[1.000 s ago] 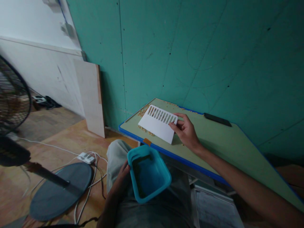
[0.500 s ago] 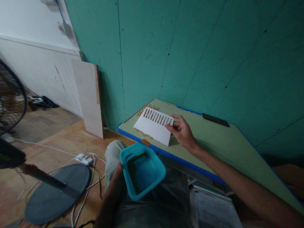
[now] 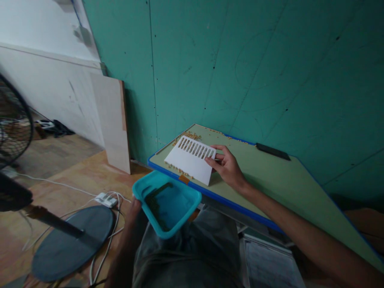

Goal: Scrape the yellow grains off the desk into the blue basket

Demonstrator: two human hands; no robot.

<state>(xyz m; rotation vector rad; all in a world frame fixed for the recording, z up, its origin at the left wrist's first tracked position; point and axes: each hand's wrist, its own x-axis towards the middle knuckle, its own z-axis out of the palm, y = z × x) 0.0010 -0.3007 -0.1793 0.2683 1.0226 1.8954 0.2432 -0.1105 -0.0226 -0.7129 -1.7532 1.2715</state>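
Note:
My right hand [image 3: 229, 168] is closed on the right edge of a white slotted sheet [image 3: 192, 166], thumb on top. The sheet is tilted over the table, a row of long slots along its far side. Small yellowish beans or grains [image 3: 192, 136] lie past its far edge, and more show along its near edge. Gripped at its left rim by my left hand [image 3: 135, 208], a turquoise plastic basin [image 3: 183, 224] hangs just below the table's front edge. Dark green small matter lies along the basin's left and back sides. Most fingers of my left hand are hidden.
The greenish table [image 3: 270, 180] has a blue edge, with an orange patch [image 3: 184, 179] on it. A dark bar [image 3: 272, 152] lies at the back by the green wall. A standing fan base [image 3: 73, 242], cables and a power strip [image 3: 106, 200] occupy the floor at left.
The basin has moved left and forward, so its back rim now sits under the table's edge. My right hand has shifted the slotted sheet slightly left and nearer the front edge.

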